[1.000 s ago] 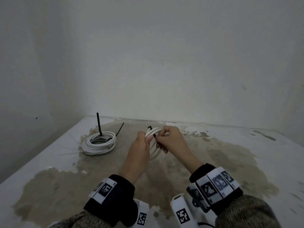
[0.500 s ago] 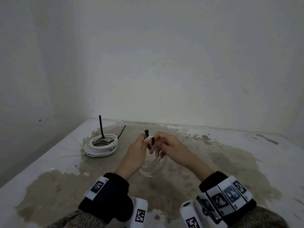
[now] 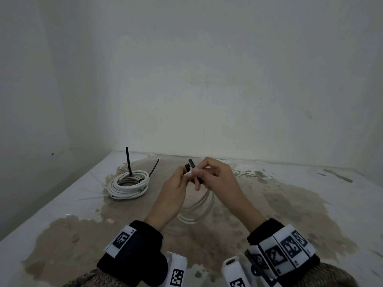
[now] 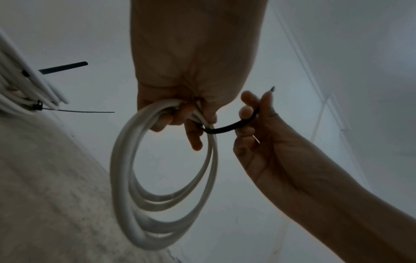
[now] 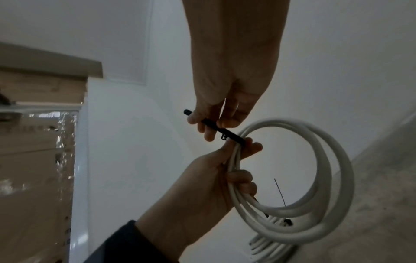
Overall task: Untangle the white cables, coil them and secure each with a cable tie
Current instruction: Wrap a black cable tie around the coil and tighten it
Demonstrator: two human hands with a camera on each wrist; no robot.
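Observation:
My left hand (image 3: 176,183) grips the top of a coil of white cable (image 4: 162,178), which hangs in loops above the table; the same coil (image 5: 299,178) shows in the right wrist view. A black cable tie (image 4: 229,126) runs under the bundle at the left fingers. My right hand (image 3: 209,172) pinches the tie's strap (image 5: 211,124) just to the right of the coil, and the tie's end (image 3: 191,163) sticks up between the hands. A second white coil (image 3: 130,184) lies on the table at the left with black ties (image 3: 129,163) on it.
The table (image 3: 310,204) is white with a large brown worn patch and stands in a corner of white walls. In the right wrist view a wooden unit (image 5: 40,85) and a plastic-wrapped surface (image 5: 33,151) stand off to one side.
Both hands have dropped a little and moved slightly apart. The coil now hangs lower and looser, and the right hand has drawn the tie's strap out to the right.

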